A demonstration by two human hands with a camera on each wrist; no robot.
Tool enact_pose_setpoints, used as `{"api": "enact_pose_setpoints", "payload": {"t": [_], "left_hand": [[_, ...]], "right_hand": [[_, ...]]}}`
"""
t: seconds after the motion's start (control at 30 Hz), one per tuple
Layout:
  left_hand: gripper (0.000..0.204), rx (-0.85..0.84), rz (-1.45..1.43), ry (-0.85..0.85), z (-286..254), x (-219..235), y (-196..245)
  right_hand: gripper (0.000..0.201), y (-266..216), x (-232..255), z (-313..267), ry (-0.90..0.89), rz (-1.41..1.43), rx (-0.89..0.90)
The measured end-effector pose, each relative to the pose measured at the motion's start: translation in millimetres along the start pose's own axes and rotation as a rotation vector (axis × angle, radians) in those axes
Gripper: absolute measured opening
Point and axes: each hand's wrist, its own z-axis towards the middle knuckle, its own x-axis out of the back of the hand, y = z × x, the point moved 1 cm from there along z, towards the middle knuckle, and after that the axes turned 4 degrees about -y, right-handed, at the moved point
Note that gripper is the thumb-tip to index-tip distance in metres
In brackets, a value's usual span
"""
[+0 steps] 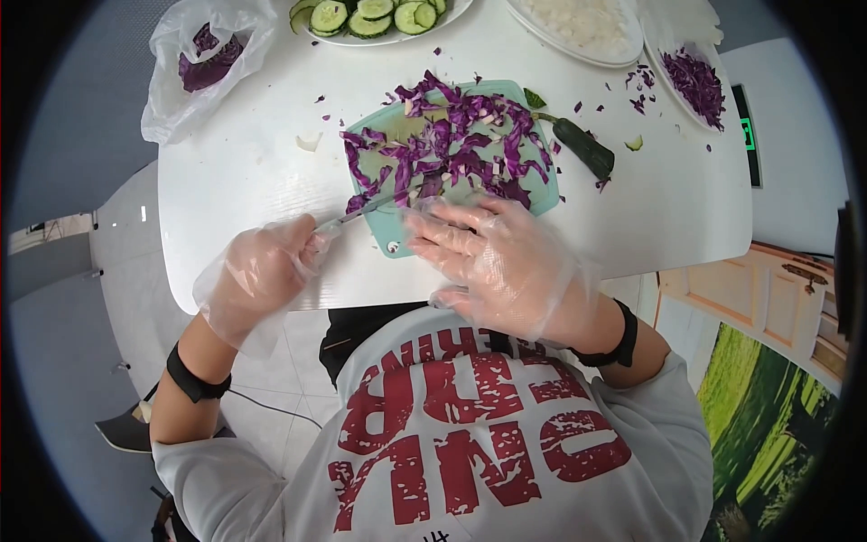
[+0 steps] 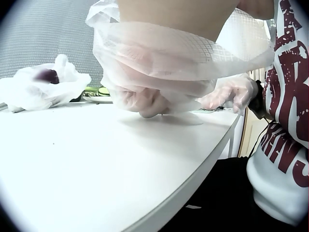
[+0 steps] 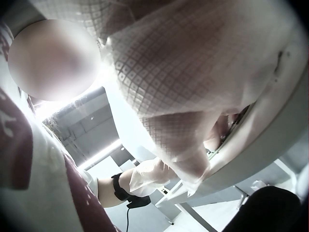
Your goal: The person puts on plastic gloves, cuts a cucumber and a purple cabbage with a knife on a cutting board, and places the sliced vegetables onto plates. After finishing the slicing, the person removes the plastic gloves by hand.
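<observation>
One knife (image 1: 368,207), handle in left grip (image 1: 266,268)

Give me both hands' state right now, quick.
Left hand: closed, holding the knife.
Right hand: open, fingers extended over the near side of the cutting board; whether they press on anything, I can't tell.

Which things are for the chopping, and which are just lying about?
For the chopping:
knife, in the left hand
right hand
green board
purple cabbage on the board

Just lying about, probably:
cucumber slices
white chopped food
dark green thing
</observation>
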Motion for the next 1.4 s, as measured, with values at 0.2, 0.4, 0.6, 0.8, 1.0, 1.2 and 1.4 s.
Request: {"api": "enact_pose_setpoints", "payload": {"t": [0.2,0.4,0.6,0.8,1.0,1.2,1.4], "left_hand": [[0.014,-0.019,-0.001,0.001,10.5,-0.1,3.0],[0.018,0.002,0.043,0.014,1.2,3.6,4.8],[0.007,-0.039,0.022,0.021,14.7,0.2,9.4],[0.007,0.018,0.033,-0.041,-2.1,3.9,0.6],[0.015,0.012,0.037,-0.030,-5.0,6.9,-2.2],[0.016,-0.003,0.029,-0.016,2.6,25.4,9.6],[0.020,0.079,0.049,-0.002,1.6,29.5,-5.5]], "right_hand": [[0.049,-2.1,1.5,1.7,-0.009,-0.023,0.001],[0.048,-2.8,3.0,3.3,0.002,-0.016,-0.004],[0.047,-3.1,6.3,4.8,-0.015,-0.034,0.004],[0.048,-3.5,8.5,5.6,-0.038,-0.011,-0.015],[0.046,-5.3,12.4,6.5,-0.067,-0.038,-0.019],[0.048,-3.8,10.5,6.1,-0.093,-0.063,-0.020],[0.047,3.2,11.7,9.5,-0.075,-0.039,0.031]]}}
